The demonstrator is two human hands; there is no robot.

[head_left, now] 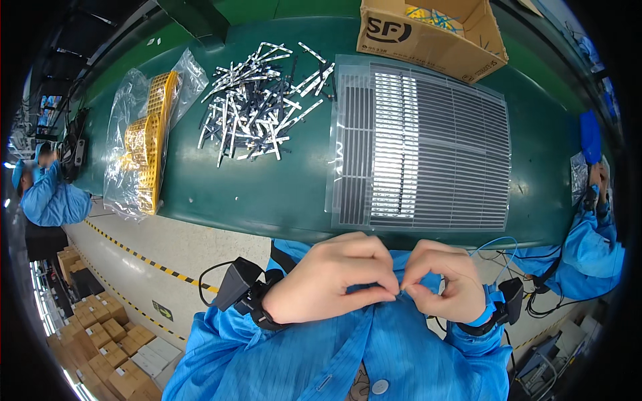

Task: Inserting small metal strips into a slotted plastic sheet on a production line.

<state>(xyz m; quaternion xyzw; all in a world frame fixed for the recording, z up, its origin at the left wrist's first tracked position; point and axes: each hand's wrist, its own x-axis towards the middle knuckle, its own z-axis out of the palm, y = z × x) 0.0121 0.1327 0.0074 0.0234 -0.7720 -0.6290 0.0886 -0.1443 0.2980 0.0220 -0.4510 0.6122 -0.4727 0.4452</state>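
In front of my chest, past the table's near edge, both hands meet with fingertips pinched together. My left hand (338,277) is closed, thumb against forefinger. My right hand (447,277) pinches in the same way, almost touching it. Whatever lies between the fingertips is too small to make out. A thin blue cord (507,239) loops out beside my right hand; where it ends is hidden. Just beyond the hands lies a clear sheet (461,154) of dark strips, with a white band of pieces down it. To its left is a loose pile of black-and-white strips (257,110).
A clear bag with yellow grid trays (150,140) lies at the table's left. At the back stands an open cardboard box (428,47). Co-workers in blue sit at far left (53,194) and right (588,257). Stacked cartons (110,334) stand on the floor, lower left.
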